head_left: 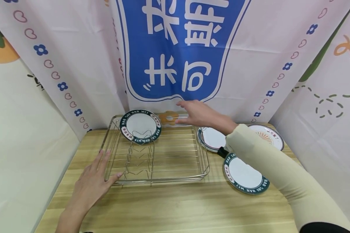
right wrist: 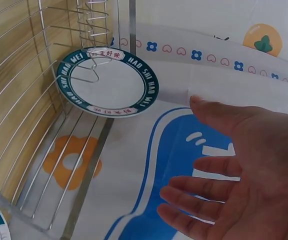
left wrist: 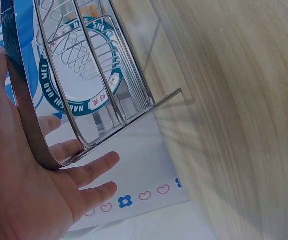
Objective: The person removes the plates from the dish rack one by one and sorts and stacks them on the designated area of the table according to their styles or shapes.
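Observation:
A wire dish rack [head_left: 175, 176] stands on the wooden table. In its back left part, a white plate with a green lettered rim [head_left: 143, 126] leans in the wire dividers. My left hand [head_left: 90, 181] rests at the rack's front left corner with its fingers extended. The left wrist view shows the rack's flat metal rim [left wrist: 26, 107] running between the thumb and fingers of that hand. Over the rack's back edge, my right hand [head_left: 199, 113] hangs in the air, holding nothing. The right wrist view shows its fingers spread and the plate [right wrist: 109, 85] beyond the thumb.
Right of the rack lie a second green-rimmed plate [head_left: 246, 174], a white plate with dark rim lines [head_left: 213, 139] and a plate with an orange ray pattern [head_left: 266, 136]. A small black object [head_left: 222, 152] sits among them. A printed cloth [head_left: 175, 48] hangs behind the table.

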Demonstrator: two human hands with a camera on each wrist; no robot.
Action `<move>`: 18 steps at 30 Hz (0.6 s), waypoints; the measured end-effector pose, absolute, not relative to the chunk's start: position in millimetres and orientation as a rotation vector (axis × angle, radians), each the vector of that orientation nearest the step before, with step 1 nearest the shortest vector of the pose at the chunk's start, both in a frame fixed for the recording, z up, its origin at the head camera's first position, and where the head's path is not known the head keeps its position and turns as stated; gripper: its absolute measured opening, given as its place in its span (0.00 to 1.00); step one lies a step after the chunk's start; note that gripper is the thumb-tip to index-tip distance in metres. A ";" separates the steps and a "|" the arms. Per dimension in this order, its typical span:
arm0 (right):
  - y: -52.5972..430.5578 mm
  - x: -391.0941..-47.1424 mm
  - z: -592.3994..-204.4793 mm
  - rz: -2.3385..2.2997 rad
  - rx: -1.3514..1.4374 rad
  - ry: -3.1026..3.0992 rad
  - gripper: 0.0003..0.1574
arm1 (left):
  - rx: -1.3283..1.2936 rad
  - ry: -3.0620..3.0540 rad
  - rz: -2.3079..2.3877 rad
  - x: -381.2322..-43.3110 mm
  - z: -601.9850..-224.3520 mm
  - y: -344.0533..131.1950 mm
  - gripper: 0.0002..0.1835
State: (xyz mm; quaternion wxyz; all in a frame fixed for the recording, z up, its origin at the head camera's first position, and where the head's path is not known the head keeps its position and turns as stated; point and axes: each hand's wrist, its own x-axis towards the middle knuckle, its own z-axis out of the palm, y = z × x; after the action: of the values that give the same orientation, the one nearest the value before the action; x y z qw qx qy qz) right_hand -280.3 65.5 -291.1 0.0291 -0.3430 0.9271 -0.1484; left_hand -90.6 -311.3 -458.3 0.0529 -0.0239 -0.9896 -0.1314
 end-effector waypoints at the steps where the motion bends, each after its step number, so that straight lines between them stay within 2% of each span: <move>1: 60.0 -282.7 -292.7 -0.459 -1.065 2.851 0.49 | -0.071 -3.009 -0.399 -90.7 -458.4 -311.1 0.54; 10: 15.4 -303.2 -310.1 -0.491 -1.082 2.775 0.50 | -0.074 -3.006 -0.395 -90.1 -458.5 -309.7 0.54; 18: -14.5 -328.4 -334.6 -0.498 -1.088 2.715 0.44 | -0.070 -3.006 -0.400 -90.7 -459.5 -311.3 0.53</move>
State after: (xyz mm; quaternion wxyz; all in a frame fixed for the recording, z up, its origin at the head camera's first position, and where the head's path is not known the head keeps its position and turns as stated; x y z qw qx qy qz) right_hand -328.4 -14.5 -334.6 0.0872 -0.3654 0.9116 -0.1671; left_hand -90.7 -311.3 -459.5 0.0542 -0.0229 -0.9895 -0.1318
